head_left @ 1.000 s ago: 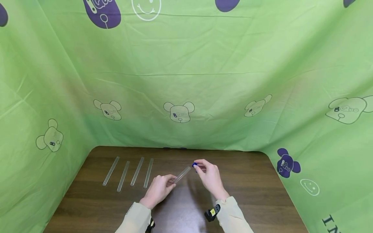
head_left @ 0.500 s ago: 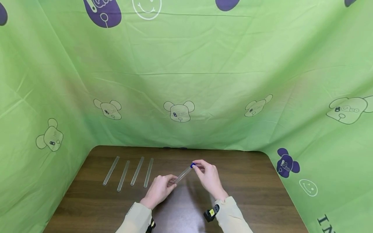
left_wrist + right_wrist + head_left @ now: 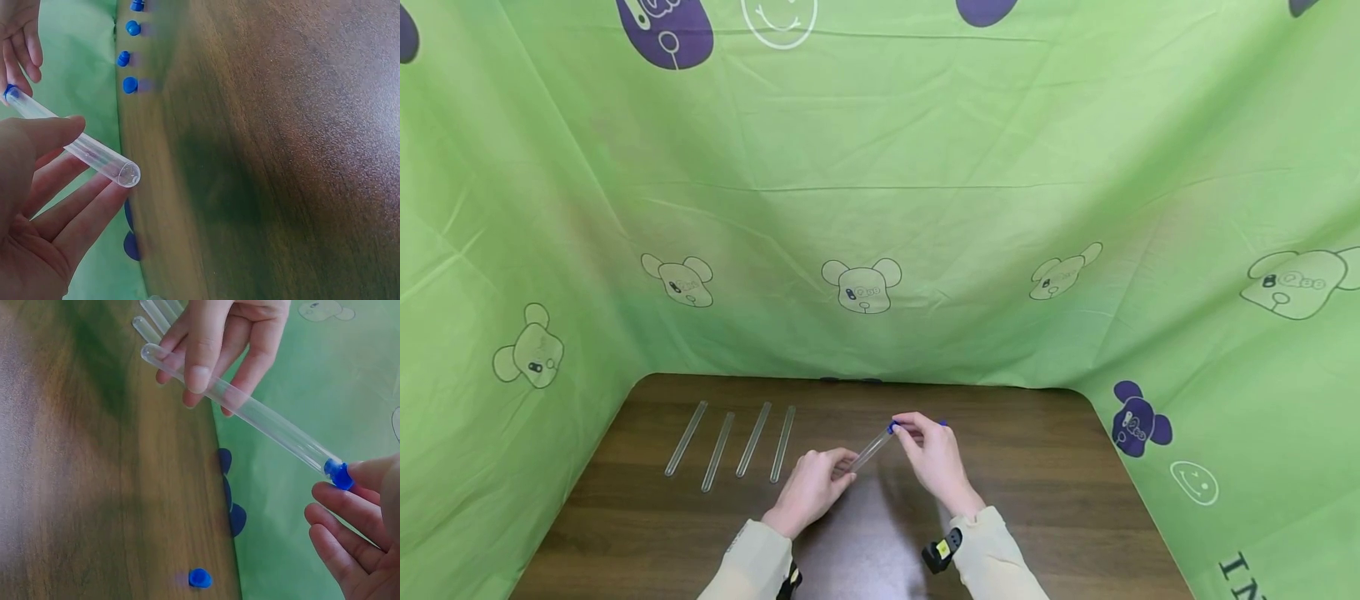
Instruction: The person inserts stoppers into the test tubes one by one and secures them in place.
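My left hand (image 3: 812, 487) holds a clear test tube (image 3: 262, 428) near its rounded end, thumb on one side and fingers on the other. The tube slants up to the right, above the table. At its far mouth sits a blue stopper (image 3: 338, 474), its narrow part showing inside the tube's end. My right hand (image 3: 936, 462) pinches that stopper between thumb and index finger, the other fingers loosely bent. In the left wrist view the stopper (image 3: 10, 91) is partly covered by the right hand's fingers.
Several clear test tubes (image 3: 718, 452) lie side by side at the left of the brown wooden table (image 3: 1030, 500). Several blue stoppers (image 3: 130, 85) stand in a row toward the table's far edge, mostly behind my right hand in the head view. Green printed cloth (image 3: 865, 225) surrounds the table.
My right hand has shifted slightly left, bringing the blue stopper from a small gap onto the tube's mouth. My left hand and the tubes on the table have stayed nearly still.
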Tool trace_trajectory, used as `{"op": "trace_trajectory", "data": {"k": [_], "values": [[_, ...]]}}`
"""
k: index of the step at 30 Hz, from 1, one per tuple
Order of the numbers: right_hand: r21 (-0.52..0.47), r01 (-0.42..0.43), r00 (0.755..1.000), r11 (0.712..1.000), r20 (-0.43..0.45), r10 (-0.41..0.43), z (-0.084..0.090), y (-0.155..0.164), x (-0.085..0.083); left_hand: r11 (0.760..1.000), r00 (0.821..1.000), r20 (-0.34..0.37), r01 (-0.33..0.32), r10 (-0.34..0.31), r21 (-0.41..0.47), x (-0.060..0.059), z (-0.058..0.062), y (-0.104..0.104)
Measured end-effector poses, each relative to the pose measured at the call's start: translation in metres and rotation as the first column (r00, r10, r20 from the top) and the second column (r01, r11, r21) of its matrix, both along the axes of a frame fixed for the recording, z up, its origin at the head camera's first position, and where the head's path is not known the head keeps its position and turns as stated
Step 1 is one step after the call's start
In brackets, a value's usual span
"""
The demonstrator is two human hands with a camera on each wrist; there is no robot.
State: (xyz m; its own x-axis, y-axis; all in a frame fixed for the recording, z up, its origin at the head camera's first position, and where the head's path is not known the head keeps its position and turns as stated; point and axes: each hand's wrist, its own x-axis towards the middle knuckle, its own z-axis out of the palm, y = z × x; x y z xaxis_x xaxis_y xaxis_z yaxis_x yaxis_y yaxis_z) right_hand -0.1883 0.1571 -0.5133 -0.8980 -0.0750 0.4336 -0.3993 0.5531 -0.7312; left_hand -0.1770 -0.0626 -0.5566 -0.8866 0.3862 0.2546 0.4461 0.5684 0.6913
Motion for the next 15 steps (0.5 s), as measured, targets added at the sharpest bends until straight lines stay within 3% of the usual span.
{"op": "trace_trajectory", "data": {"k": [15], "values": [[-0.005, 0.025, 1.000, 1.000, 0.014, -0.025, 0.0002, -0.0017, 0.0004, 1.000, 1.000, 0.005, 0.011, -0.011, -0.002, 0.0021, -0.0016, 0.0031]]}}
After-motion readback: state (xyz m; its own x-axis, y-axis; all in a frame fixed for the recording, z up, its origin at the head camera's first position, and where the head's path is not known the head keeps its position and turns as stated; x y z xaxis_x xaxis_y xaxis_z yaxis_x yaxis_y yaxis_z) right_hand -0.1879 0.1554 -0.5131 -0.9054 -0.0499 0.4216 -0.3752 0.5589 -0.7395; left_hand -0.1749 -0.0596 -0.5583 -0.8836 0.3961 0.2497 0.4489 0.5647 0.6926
